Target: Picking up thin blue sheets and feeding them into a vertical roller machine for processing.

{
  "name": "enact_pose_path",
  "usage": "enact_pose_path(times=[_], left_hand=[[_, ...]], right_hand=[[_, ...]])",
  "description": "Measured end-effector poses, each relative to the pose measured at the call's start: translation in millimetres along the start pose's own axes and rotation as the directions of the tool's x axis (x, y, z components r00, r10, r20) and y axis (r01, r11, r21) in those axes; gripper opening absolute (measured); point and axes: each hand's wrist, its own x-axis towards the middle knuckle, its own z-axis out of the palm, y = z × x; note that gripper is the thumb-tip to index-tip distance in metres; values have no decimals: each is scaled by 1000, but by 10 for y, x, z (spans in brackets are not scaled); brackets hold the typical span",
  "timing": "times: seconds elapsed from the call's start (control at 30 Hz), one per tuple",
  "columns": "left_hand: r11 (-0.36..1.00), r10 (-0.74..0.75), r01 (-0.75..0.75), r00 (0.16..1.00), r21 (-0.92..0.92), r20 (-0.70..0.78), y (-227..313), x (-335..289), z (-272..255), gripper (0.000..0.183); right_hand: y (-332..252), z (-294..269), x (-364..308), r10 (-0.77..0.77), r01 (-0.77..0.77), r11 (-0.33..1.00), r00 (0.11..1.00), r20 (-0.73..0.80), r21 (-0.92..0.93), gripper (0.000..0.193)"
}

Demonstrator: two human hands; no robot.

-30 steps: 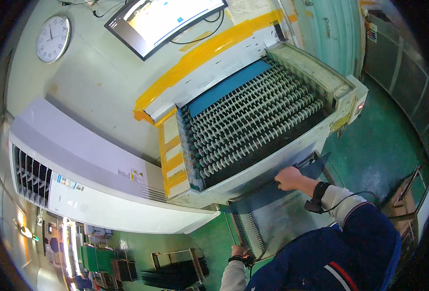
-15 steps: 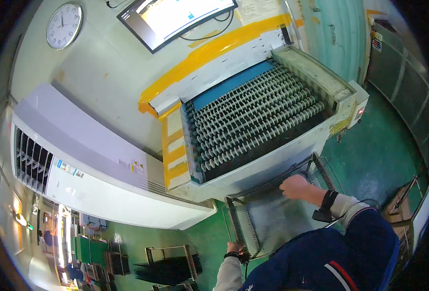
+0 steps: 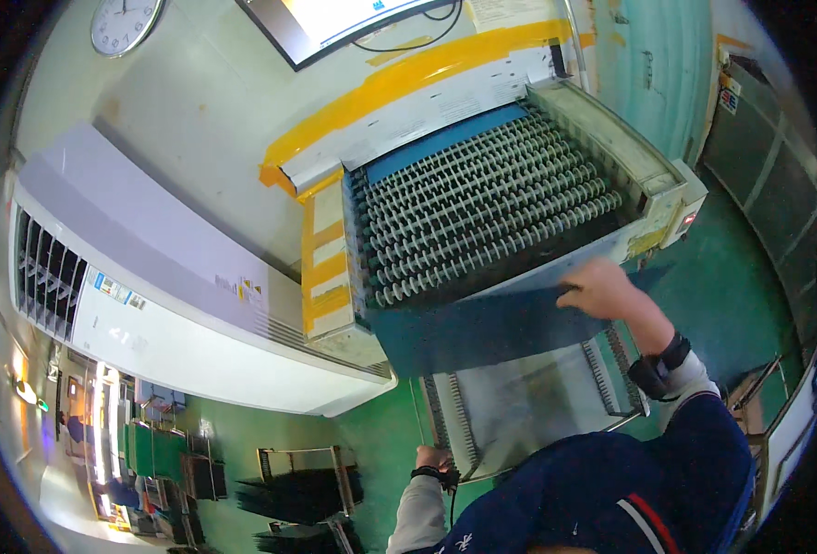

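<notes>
My right hand (image 3: 602,291) pinches the upper edge of a thin dark blue panel (image 3: 482,334). The panel hangs tilted just in front of the roller conveyor (image 3: 496,212), over the far part of a slotted rack (image 3: 459,415). My left hand (image 3: 433,458) is closed at the rack's near left corner, its fingers partly hidden. Toothed rails run along both sides of the rack, and a grey sheet-like surface (image 3: 528,402) shows between them. Another blue panel (image 3: 445,143) lies at the far end of the rollers.
A long white air conditioner (image 3: 196,305) lines the left side. Behind the conveyor, a screen (image 3: 334,23) hangs on the wall above yellow tape. More racks with dark panels (image 3: 302,494) stand on the green floor at lower left. A framed board (image 3: 796,425) leans at right.
My right hand has risen away from the rack, bringing up the dark blue panel in front of the conveyor. My left hand stays at the rack's corner. The view has shifted slightly.
</notes>
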Motion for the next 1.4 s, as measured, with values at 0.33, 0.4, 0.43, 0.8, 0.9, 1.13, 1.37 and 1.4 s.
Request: enact_pose_path(times=[0.33, 0.4, 0.43, 0.8, 0.9, 1.13, 1.37, 1.4], left_hand=[[979, 4, 28, 987, 201, -161, 327, -518, 36, 74], [979, 1, 23, 993, 204, -120, 409, -651, 13, 76], [981, 2, 24, 991, 191, -135, 428, -692, 12, 76], [988, 4, -9, 999, 153, 35, 306, -454, -30, 67], [934, 21, -57, 994, 353, 105, 291, -409, -28, 58], [866, 101, -99, 995, 491, 23, 230, -410, -15, 49], [971, -60, 87, 990, 222, -125, 370, -577, 57, 34], [966, -57, 88, 990, 243, -130, 373, -595, 64, 33]], right_hand=[[469, 114, 70, 730, 46, -102, 682, 44, 994, 28], [466, 169, 93, 593, 22, -232, 795, 123, 973, 32], [462, 198, 95, 486, 18, -308, 862, 141, 951, 34], [579, 1031, 539, 447, -138, -442, 823, 351, 886, 25], [595, 1179, 691, 481, -157, -441, 790, 380, 884, 22], [649, 1291, 1021, 363, -270, -491, 801, 476, 828, 25], [385, 1179, 962, 240, -496, -110, 828, 507, 861, 32], [355, 1175, 992, 289, -447, 12, 858, 425, 894, 31]])
